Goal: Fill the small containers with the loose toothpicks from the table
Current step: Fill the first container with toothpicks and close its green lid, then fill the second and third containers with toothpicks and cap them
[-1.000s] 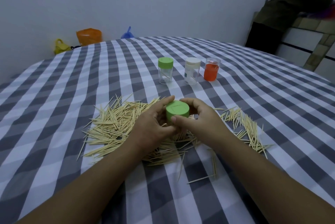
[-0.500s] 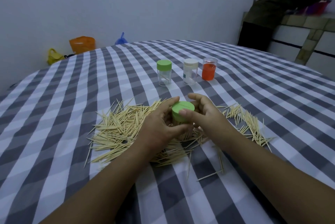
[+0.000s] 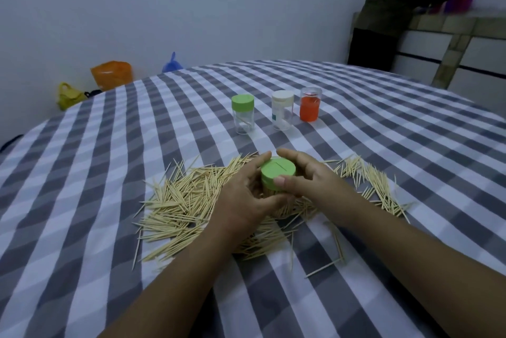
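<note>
A small container with a green lid [image 3: 278, 173] is held just above a wide heap of loose toothpicks [image 3: 180, 198] on the checked tablecloth [image 3: 109, 146]. My left hand [image 3: 246, 198] grips the container's body from the left and below. My right hand [image 3: 306, 181] holds the lid, thumb on its near rim and fingers curled over the far side. Farther back stand three more small containers: one clear with a green lid [image 3: 243, 114], one with a white lid [image 3: 282, 109], and one holding something orange [image 3: 310, 104].
More toothpicks [image 3: 380, 187] lie scattered to the right of my hands. Orange [image 3: 112, 74], yellow [image 3: 68, 95] and blue [image 3: 172, 63] bags sit beyond the table's far left edge. A person in dark clothes [image 3: 397, 3] leans on a tiled counter at the back right.
The lid looks slightly turned between frames while both hands keep their hold on the container. The view has shifted a little; the person at the back has leaned further right.
</note>
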`<state>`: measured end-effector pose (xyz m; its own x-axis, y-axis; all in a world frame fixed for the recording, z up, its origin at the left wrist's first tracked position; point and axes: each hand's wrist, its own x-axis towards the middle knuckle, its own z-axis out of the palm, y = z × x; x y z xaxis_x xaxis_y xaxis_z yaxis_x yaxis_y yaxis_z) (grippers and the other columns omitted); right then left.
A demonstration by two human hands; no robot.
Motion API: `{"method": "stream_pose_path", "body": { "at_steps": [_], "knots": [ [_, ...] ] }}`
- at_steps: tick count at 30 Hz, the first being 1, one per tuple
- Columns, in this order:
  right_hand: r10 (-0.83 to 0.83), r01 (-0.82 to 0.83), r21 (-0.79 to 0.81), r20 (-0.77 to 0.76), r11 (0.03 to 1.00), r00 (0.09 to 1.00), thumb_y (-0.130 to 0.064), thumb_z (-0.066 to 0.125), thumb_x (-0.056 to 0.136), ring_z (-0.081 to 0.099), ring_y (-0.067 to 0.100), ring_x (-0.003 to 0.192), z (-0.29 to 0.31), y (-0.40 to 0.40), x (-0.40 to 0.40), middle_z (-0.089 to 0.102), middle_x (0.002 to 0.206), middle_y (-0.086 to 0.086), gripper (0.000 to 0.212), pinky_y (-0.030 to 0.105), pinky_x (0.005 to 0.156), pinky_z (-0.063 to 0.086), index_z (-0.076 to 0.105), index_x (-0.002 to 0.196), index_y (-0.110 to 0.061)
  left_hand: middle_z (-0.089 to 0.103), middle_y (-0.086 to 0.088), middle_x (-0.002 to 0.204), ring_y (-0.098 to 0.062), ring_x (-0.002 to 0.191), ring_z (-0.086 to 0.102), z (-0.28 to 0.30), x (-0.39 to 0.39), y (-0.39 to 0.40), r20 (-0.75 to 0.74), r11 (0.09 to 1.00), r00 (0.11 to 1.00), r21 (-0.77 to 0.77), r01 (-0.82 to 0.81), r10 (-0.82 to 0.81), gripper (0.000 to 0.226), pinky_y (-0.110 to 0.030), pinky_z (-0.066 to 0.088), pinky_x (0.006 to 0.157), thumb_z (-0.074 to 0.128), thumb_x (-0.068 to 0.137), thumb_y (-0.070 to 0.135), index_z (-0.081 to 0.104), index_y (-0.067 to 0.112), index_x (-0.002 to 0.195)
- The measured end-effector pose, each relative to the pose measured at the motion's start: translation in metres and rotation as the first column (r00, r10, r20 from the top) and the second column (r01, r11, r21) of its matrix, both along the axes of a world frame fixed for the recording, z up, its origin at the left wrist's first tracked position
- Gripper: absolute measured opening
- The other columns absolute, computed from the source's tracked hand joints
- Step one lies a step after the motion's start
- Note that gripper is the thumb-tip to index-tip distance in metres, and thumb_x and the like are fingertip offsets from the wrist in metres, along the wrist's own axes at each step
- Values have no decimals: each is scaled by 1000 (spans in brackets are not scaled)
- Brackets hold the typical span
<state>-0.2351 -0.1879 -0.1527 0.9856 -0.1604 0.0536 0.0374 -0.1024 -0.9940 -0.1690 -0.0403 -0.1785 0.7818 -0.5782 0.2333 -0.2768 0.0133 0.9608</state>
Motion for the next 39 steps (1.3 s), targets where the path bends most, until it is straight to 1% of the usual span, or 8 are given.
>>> {"method": "stream_pose_path", "body": {
  "at_steps": [3, 6, 12, 16, 23, 29, 34, 39],
  "knots": [
    [1, 0, -36, 14, 999, 1000, -18, 73, 81, 62, 18, 110, 2, -1, 0, 60, 124, 6, 52, 32, 88, 54, 54, 129, -25, 62, -7, 126, -15, 113, 62, -1, 0, 0, 0, 1000, 1000, -10, -15, 15, 81, -40, 50, 98, 82, 62, 11, 48, 19, 135],
    [-46, 48, -38, 64, 998, 997, -17, 74, 76, 64, 16, 104, 2, 3, 2, 63, 118, 6, 40, 23, 77, 56, 61, 113, -28, 64, -4, 123, -14, 111, 63, 0, 0, 0, 18, 999, 999, 2, -35, 35, 73, -37, 51, 95, 83, 63, 14, 51, 34, 126],
    [7, -8, 22, 55, 1000, 998, -30, 74, 62, 66, 21, 103, 4, 5, -1, 67, 112, 8, 47, 35, 86, 56, 61, 108, -31, 66, -2, 115, -10, 104, 66, 2, 1, 1, 5, 1000, 1000, -8, -16, 16, 70, -21, 52, 85, 76, 70, -9, 50, 27, 124],
    [36, -37, 76, 9, 996, 999, -22, 75, 68, 67, 20, 103, 3, 4, -2, 68, 112, 7, 51, 39, 91, 54, 60, 117, -26, 67, -4, 116, -13, 105, 66, 1, 1, 3, -32, 999, 999, 15, -39, 39, 72, -28, 53, 87, 77, 69, -8, 50, 17, 131],
    [108, -108, -9, -22, 994, 994, -11, 69, 83, 67, 15, 101, 37, -1, 44, 69, 111, 5, 43, 24, 84, 54, 57, 125, -13, 68, -1, 113, -12, 102, 67, 41, 44, 10, 12, 989, 992, 80, -125, 124, 75, -37, 54, 91, 89, 56, 15, 54, 24, 122],
    [-189, 195, -121, 60, 973, 980, -24, 70, 85, 48, 9, 112, 37, 8, 109, 51, 134, 5, 65, 14, 83, 39, 41, 141, -12, 60, -3, 114, -15, 104, 61, 59, 108, 10, 89, 930, 929, 43, -364, 360, 74, -34, 52, 93, 84, 66, 9, 48, 18, 130],
    [-274, 287, -144, 101, 947, 956, -20, 73, 81, 34, 18, 134, 27, 10, 149, 34, 148, 6, 79, 29, 103, 33, 28, 146, -18, 55, 2, 113, -14, 104, 56, 58, 148, 2, 151, 889, 889, 90, -449, 433, 74, -29, 48, 93, 83, 69, 14, 46, 19, 133],
    [-324, 336, -132, 107, 933, 940, -22, 74, 81, 34, 19, 135, 19, 9, 179, 32, 149, 2, 85, 41, 110, 36, 21, 148, -21, 58, -4, 121, -16, 108, 58, 41, 176, -8, 105, 889, 891, 83, -450, 441, 75, -36, 50, 96, 84, 68, 16, 46, 21, 132]
  ]
}}
